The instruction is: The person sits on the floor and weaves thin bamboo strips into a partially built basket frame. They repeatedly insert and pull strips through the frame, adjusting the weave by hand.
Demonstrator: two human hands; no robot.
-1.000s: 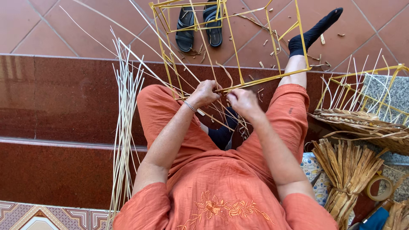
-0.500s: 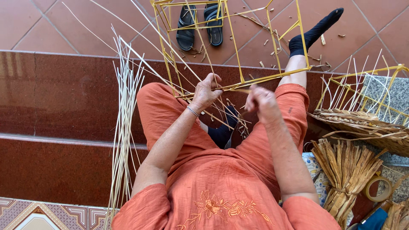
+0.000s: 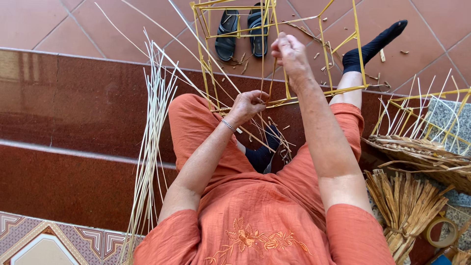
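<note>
I sit on red stone steps in orange clothes with a yellow box-shaped cane frame (image 3: 338, 54) standing between my knees. My left hand (image 3: 250, 104) grips the frame's near lower bar where thin strips are wound. My right hand (image 3: 289, 51) is raised above it, pinching a thin cane strip (image 3: 273, 78) that runs down to the left hand. Long pale strips fan out from the frame toward the upper left.
A bundle of long pale cane strips (image 3: 152, 147) lies along the steps at my left. A pair of dark sandals (image 3: 240, 29) sits on the tiled floor beyond. At right are a half-woven basket (image 3: 417, 147), a tied bundle of straw (image 3: 407, 206) and a tape roll (image 3: 441, 231).
My right hand has lifted from the frame's lower bar up and away, drawing the thin strip taut. My left hand has stayed on the bar.
</note>
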